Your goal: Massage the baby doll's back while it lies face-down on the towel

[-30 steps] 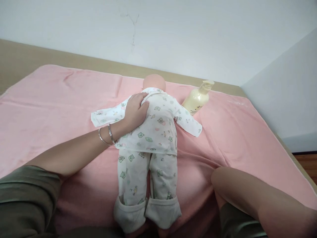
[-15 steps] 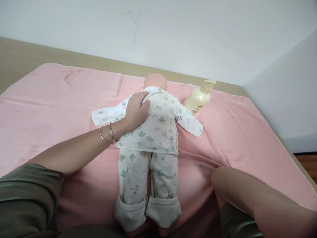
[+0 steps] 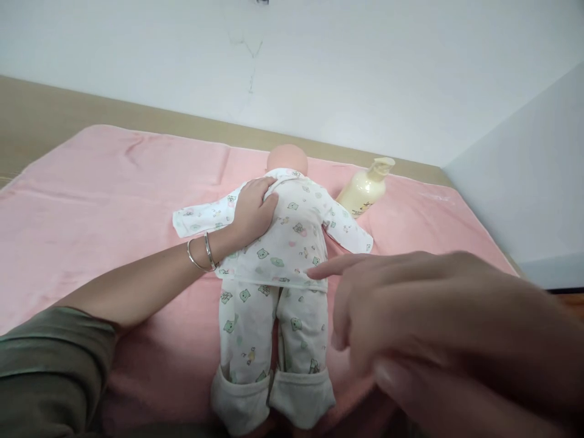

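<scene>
i rest my left hand (image 3: 253, 213), spread, on the doll (image 3: 298, 237); light pressure suits. my right hand (image 3: 420, 310) points, nothing visibly held.

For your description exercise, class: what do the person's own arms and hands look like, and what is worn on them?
The left hand is ungloved, with a silver-coloured bangle, perhaps two, and a creased olive-green sleeve. The right hand is blurred and ungloved; no sleeve shows there.

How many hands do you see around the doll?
2: the left hand rests on the doll; the right hand, forefinger out, is near the shirt hem, contact unclear.
</scene>
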`<state>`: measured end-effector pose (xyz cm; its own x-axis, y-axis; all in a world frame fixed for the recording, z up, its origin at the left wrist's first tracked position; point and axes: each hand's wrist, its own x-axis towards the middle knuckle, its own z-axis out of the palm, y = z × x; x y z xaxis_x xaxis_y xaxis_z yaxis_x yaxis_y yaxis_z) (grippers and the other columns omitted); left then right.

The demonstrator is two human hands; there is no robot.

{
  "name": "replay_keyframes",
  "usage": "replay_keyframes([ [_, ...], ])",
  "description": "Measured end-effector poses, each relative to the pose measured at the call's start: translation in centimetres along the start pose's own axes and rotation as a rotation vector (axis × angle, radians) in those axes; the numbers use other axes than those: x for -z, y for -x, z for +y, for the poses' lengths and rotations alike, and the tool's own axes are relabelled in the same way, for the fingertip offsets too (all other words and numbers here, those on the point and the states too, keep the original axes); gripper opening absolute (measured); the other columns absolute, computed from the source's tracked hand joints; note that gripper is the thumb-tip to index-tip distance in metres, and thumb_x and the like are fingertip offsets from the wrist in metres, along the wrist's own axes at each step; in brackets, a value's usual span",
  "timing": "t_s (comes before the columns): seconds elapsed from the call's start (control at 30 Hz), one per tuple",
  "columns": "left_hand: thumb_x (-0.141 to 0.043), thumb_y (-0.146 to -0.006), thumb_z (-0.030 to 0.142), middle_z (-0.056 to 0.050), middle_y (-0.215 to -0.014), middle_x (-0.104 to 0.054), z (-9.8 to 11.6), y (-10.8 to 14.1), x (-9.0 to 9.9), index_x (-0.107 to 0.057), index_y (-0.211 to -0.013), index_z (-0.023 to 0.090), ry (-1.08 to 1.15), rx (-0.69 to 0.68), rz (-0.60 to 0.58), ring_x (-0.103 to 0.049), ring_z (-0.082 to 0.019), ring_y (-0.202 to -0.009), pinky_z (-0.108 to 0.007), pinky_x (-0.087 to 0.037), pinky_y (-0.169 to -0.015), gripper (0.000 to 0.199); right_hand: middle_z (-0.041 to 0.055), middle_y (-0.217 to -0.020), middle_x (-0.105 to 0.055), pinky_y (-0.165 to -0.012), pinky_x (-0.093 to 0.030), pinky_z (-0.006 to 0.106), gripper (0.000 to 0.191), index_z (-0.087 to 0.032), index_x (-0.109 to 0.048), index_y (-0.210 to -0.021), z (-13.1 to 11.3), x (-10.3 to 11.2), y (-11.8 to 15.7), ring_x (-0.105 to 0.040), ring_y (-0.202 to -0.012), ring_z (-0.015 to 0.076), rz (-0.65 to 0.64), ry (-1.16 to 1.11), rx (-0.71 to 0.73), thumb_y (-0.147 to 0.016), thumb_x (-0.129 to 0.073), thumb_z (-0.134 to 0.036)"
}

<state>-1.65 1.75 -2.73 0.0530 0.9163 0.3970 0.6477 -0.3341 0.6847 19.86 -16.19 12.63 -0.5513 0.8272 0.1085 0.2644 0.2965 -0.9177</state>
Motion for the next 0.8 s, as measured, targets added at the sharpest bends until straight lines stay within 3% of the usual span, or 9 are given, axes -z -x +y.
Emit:
replay_keyframes([
  [0.07, -0.039, -0.089, 0.033, -0.012, -0.132, -0.067, 0.1, 0.0, 0.0, -0.064, -0.126, 0.015, 0.004, -0.004, -0.001, -0.057, -0.029, -0.125, -0.047, -0.042, -0.117, 0.049, -0.0021, -0.068, -0.067, -0.088, -0.059, 0.031, 0.015, -0.024, -0.071, -0.073, -0.6, 0.7, -3.5, -0.062, -0.065, 0.0136, 0.0, -0.009, -0.05, -0.085, -0.066, -0.016],
  [0.17, -0.039, -0.088, 0.033, -0.012, -0.132, -0.067, 0.2, 0.0, 0.1, -0.065, -0.125, 0.014, 0.013, -0.01, -0.014, -0.058, -0.029, -0.124, -0.047, -0.042, -0.117, 0.049, -0.0022, -0.059, -0.064, -0.088, -0.059, 0.03, 0.024, -0.02, -0.065, -0.062, 0.5, 1.6, -7.0, -0.062, -0.06, 0.0112, -0.031, -0.14, -0.147, -0.086, -0.06, -0.016],
  [0.3, -0.04, -0.087, 0.034, -0.013, -0.132, -0.068, 0.5, 0.1, 0.3, -0.065, -0.125, 0.014, 0.03, 0.01, -0.009, -0.058, -0.029, -0.125, -0.047, -0.042, -0.116, 0.05, -0.0002, -0.051, -0.061, -0.087, -0.063, 0.042, 0.025, -0.018, -0.061, -0.058, 3.4, 2.8, -9.6, -0.065, -0.055, 0.016, -0.087, -0.468, -0.196, -0.083, -0.06, -0.02],
  [0.53, -0.04, -0.088, 0.032, -0.012, -0.132, -0.067, 0.7, 0.2, 0.2, -0.066, -0.124, 0.016, 0.072, 0.031, -0.014, -0.058, -0.03, -0.125, -0.048, -0.041, -0.116, 0.047, -0.0014, -0.048, -0.056, -0.079, -0.064, 0.047, 0.025, -0.02, -0.056, -0.059, 4.8, 3.5, -11.0, -0.06, -0.052, 0.0168, -0.084, -0.665, -0.284, -0.083, -0.059, -0.028],
  [0.8, -0.041, -0.087, 0.031, -0.012, -0.133, -0.067, 0.4, 0.1, 0.0, -0.065, -0.125, 0.017, 0.093, 0.039, -0.017, -0.056, -0.03, -0.128, -0.048, -0.04, -0.118, 0.047, -0.003, -0.05, -0.052, -0.077, -0.062, 0.044, 0.025, -0.021, -0.051, -0.061, 4.4, 4.1, -11.0, -0.056, -0.051, 0.015, -0.043, -0.636, -0.27, -0.084, -0.054, -0.028],
])
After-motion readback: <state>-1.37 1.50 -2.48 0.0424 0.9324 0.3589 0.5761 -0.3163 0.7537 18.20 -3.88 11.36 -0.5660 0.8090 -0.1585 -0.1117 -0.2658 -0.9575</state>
